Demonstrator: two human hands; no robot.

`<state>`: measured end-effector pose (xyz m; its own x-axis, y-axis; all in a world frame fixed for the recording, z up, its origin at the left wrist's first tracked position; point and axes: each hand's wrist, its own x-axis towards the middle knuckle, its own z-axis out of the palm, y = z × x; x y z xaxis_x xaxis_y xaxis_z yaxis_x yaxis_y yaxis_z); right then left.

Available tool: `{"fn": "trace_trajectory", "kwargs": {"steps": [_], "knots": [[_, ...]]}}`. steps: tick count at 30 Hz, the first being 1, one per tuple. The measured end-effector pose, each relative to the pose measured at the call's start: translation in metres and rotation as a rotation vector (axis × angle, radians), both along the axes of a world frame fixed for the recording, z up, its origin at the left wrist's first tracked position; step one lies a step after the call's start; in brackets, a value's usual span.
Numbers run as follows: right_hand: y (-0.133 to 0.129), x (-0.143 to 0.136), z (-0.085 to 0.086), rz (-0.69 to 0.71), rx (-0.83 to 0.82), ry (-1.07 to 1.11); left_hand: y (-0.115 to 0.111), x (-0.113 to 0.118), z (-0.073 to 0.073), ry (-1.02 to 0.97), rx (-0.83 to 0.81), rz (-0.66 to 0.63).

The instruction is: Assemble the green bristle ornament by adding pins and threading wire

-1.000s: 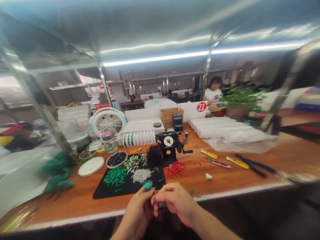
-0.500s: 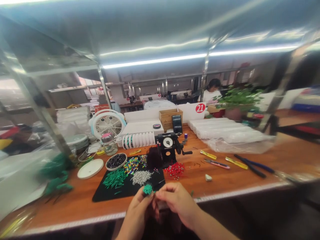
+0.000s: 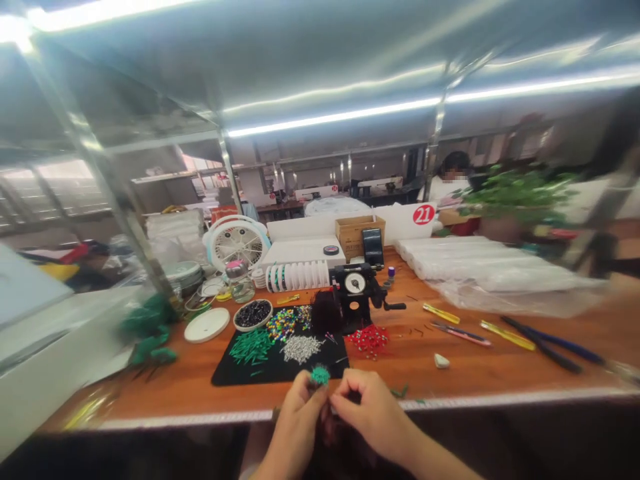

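Observation:
My left hand [image 3: 299,417] is closed around a bundle of small teal-green pieces [image 3: 320,375], whose clustered tops poke out above the thumb. Close against it on the right, my right hand [image 3: 373,407] pinches thumb and forefinger together; what lies in the pinch is too small to make out. Both hands are at the table's front edge, just in front of a black mat [image 3: 227,377]. On that mat lie green tube-like pieces [image 3: 251,345], small silver-grey pieces [image 3: 301,348] and multicoloured beads [image 3: 281,325]. Red pieces [image 3: 370,338] are heaped right of the mat.
Behind the mat stands a black hand-cranked device with a dial [image 3: 355,285], beside a row of white spools [image 3: 297,276]. Black beads [image 3: 253,313] fill a round dish near a white lid [image 3: 207,325]. Pliers [image 3: 547,343] and yellow-handled tools [image 3: 507,335] lie right. A person [image 3: 453,179] sits beyond.
The view has turned left, so the table and everything on it appear farther right. My hands stay together at the green bundle, with the right hand still pinching.

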<state>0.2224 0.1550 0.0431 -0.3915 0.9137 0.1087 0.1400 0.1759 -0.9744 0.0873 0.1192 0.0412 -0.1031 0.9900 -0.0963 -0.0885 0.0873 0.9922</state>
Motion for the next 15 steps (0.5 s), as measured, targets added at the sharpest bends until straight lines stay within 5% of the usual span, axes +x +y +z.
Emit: {"fn": "trace_trajectory", "kwargs": {"steps": [4, 8, 12, 15], "knots": [[-0.002, 0.007, -0.003, -0.014, 0.031, -0.091, 0.01, -0.027, 0.007, 0.165, 0.144, 0.216], [0.003, 0.019, -0.005, -0.027, 0.006, -0.106, 0.024, -0.115, 0.035, 0.624, 0.132, 0.509], [0.004, 0.023, -0.003, 0.021, -0.018, -0.1, 0.024, -0.199, 0.054, 0.933, -0.012, 0.633], [0.002, 0.02, 0.003, 0.029, -0.032, -0.07, 0.019, -0.215, 0.061, 1.162, -0.065, 0.604]]}}
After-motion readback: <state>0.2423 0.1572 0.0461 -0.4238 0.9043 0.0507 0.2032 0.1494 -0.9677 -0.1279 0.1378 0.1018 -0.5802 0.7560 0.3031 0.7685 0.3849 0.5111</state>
